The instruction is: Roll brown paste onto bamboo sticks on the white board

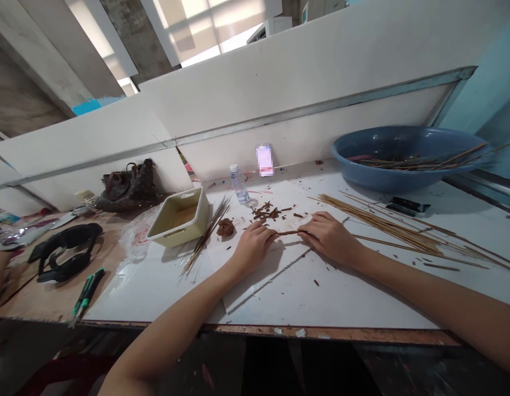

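My left hand (254,246) and my right hand (327,235) rest on the white table (280,286), fingers curled and pressed down on a thin brown coated stick (288,232) that lies between them. A lump of brown paste (226,226) sits just left of my left hand. Small brown broken bits (268,212) lie scattered just beyond the hands. A bundle of bare bamboo sticks (387,225) fans out to the right of my right hand. Dark coated sticks (208,234) lie beside a cream tray.
A cream plastic tray (181,217), a small water bottle (239,183) and a blue basin (399,157) holding sticks stand toward the back. At the left lie a black headset (65,250), green-handled tools (87,294) and a brown bag (129,184). A white partition wall closes the back.
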The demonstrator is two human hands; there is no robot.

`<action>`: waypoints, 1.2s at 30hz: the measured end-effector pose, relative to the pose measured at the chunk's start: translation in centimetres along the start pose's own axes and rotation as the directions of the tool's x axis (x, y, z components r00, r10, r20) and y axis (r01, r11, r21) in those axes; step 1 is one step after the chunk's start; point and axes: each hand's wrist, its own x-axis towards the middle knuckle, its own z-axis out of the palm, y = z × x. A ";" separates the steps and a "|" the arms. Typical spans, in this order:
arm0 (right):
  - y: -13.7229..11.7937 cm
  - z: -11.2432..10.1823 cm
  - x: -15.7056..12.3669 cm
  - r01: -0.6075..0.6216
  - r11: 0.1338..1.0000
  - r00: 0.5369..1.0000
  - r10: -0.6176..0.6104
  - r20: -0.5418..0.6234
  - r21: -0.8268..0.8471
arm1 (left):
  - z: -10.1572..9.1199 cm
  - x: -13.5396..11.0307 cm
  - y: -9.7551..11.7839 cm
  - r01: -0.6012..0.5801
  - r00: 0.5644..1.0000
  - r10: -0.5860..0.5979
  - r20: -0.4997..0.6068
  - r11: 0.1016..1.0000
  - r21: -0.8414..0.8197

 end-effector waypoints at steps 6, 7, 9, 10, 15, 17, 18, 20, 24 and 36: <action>-0.3 -0.1 0.1 -0.025 1.000 1.000 0.025 -0.001 0.007 | 0.1 0.0 0.1 0.050 0.999 -0.050 -0.001 0.998 -0.025; -0.4 -0.1 0.2 -0.026 1.000 1.000 0.026 0.001 0.006 | 0.1 0.0 0.1 0.056 0.998 -0.056 -0.004 0.998 -0.023; -0.3 -0.2 0.2 -0.026 1.000 1.000 0.026 0.007 0.002 | 0.2 -0.1 0.0 0.049 0.999 -0.049 -0.012 0.999 -0.017; -0.3 -0.2 0.2 -0.028 1.000 1.000 0.028 0.012 0.000 | 0.2 -0.1 0.0 0.040 0.999 -0.040 -0.016 0.999 -0.017; -0.4 -0.1 0.2 -0.043 0.999 0.999 0.043 0.000 0.009 | 0.3 0.1 0.0 0.002 0.999 -0.004 -0.038 0.999 -0.049; -0.5 0.0 0.2 -0.038 0.999 0.999 0.038 -0.007 0.016 | 0.3 0.1 0.2 -0.022 0.999 0.020 -0.034 0.998 -0.060; -0.6 0.0 0.2 -0.033 0.999 0.999 0.033 -0.009 0.019 | 0.3 0.2 0.4 -0.036 0.999 0.034 -0.029 0.998 -0.060; -0.7 0.1 0.2 -0.017 1.000 1.000 0.017 -0.013 0.025 | 0.3 0.2 0.6 -0.055 0.998 0.054 -0.024 0.997 -0.054; -1.1 0.1 0.3 0.034 0.999 0.999 -0.034 -0.004 0.036 | 0.4 0.1 0.8 -0.064 0.998 0.065 0.005 0.997 -0.037; -2.3 0.4 0.3 0.060 0.998 0.997 -0.061 0.051 0.024 | 0.3 0.5 2.0 -0.109 0.993 0.109 0.036 0.994 -0.003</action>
